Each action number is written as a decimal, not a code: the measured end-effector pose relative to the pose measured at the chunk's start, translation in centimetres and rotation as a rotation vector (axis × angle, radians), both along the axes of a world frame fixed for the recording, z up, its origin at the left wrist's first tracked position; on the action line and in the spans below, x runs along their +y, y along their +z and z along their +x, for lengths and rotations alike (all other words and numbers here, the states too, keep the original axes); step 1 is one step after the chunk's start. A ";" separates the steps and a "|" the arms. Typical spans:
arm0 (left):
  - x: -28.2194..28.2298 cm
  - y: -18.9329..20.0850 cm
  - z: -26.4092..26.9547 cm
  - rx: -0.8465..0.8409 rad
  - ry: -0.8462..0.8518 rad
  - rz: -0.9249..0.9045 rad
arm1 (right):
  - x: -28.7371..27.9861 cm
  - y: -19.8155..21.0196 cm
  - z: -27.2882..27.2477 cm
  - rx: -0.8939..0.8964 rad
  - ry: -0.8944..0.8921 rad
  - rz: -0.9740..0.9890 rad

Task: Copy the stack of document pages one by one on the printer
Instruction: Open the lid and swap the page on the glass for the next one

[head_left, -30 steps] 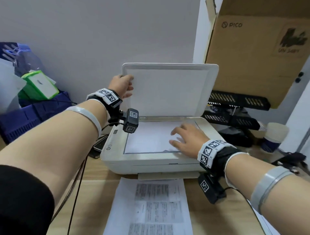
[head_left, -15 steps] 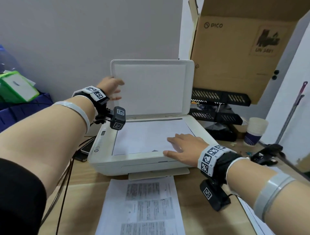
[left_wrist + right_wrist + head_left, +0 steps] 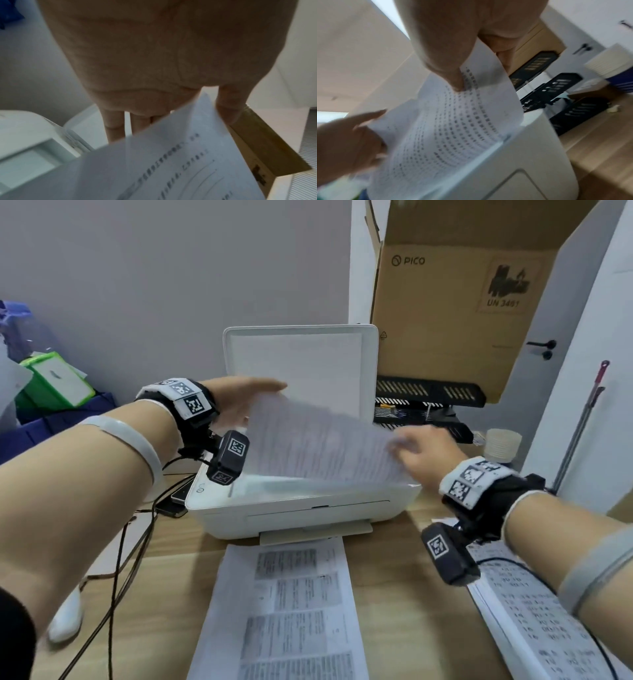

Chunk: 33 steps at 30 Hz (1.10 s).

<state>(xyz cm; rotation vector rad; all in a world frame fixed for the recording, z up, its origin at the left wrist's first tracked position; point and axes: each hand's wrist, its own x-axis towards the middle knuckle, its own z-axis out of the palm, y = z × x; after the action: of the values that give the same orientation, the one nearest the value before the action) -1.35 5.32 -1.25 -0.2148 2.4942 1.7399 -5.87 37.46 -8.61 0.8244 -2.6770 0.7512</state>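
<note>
The white printer (image 3: 308, 508) stands on the wooden desk with its lid (image 3: 301, 361) raised. A printed page (image 3: 325, 446) hangs tilted above the scanner glass, text side toward me. My right hand (image 3: 407, 446) pinches its right edge, thumb on the text in the right wrist view of the page (image 3: 445, 128). My left hand (image 3: 263, 392) holds the upper left corner, which sits between thumb and straight fingers in the left wrist view of the page (image 3: 171, 162). A stack of pages (image 3: 534, 618) lies under my right forearm.
A printed sheet (image 3: 291, 611) lies in front of the printer's output slot. A PICO cardboard box (image 3: 445, 320), black trays (image 3: 428, 398) and paper cups (image 3: 503, 445) stand at the right. Cables (image 3: 137, 542), a blue crate (image 3: 51, 419) and a green box (image 3: 54, 381) are at the left.
My right hand has lifted the page off the glass by its right edge. My left hand has let go of the lid and taken the page's upper left corner.
</note>
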 end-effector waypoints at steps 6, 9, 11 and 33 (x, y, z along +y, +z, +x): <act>6.8 -0.1 -1.3 0.137 -0.196 -0.071 | 8.9 1.3 -1.0 -0.069 -0.227 -0.183; 11.3 -1.5 -3.6 0.212 -0.176 -0.318 | 13.7 0.4 0.1 -0.166 -0.315 -0.213; 15.0 -2.6 -5.2 0.282 -0.123 -0.495 | 16.9 -0.4 1.1 -0.223 -0.381 -0.222; 31.4 -16.0 -5.0 0.045 -0.542 -0.699 | 25.4 -10.5 5.6 -0.487 -0.882 0.465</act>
<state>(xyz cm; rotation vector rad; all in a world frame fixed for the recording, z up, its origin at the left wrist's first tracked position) -6.38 36.70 -17.29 0.4234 2.7319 0.6555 -0.23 62.87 -19.12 -0.5796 -3.2166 0.1010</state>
